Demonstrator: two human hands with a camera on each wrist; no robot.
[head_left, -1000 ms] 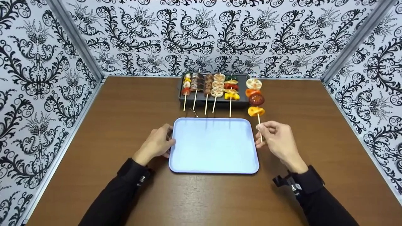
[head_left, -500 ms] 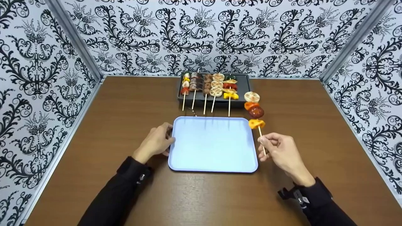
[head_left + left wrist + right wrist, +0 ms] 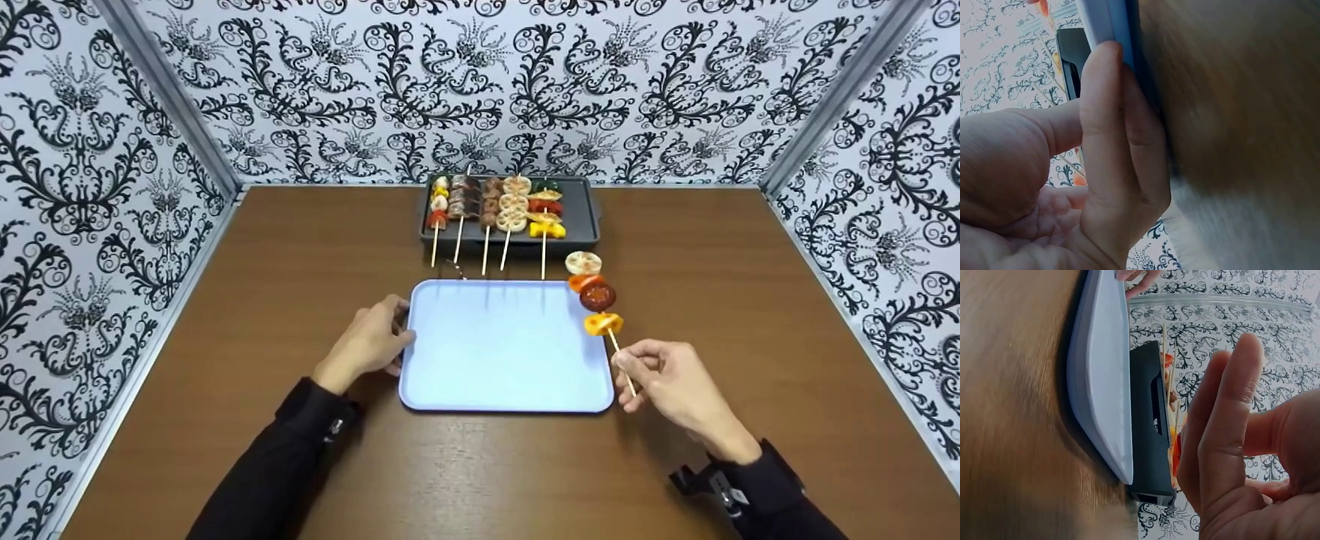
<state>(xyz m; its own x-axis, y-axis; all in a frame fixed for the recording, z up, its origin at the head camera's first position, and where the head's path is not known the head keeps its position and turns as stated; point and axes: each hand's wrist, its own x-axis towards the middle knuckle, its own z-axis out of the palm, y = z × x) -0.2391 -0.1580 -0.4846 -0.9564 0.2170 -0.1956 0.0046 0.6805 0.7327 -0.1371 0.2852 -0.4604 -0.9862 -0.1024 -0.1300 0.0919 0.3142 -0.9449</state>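
A pale blue tray (image 3: 506,349) lies on the table, and my left hand (image 3: 367,341) holds its left edge, thumb on the rim. In the left wrist view the fingers (image 3: 1103,112) press along the tray's side (image 3: 1109,22). My right hand (image 3: 671,390) pinches the bare stick of a vegetable skewer (image 3: 598,297), which carries a lotus root slice, orange and dark red pieces and a yellow piece. The skewer points away and leans left, overlapping the tray's right corner in the head view. The right wrist view shows my right hand (image 3: 1224,433) raised beside the tray, with the pinched stick hidden.
Behind the tray stands a black grill plate (image 3: 577,214). On it several skewers lie side by side, among them a lotus root skewer (image 3: 513,204) and a meat skewer (image 3: 491,202), their sticks jutting over the front. Patterned walls (image 3: 480,90) enclose the brown table (image 3: 315,247).
My right hand has come nearer and brought the skewer with it, from beside the grill plate to the tray's right edge, its tip swinging left. The left hand stays at the tray.
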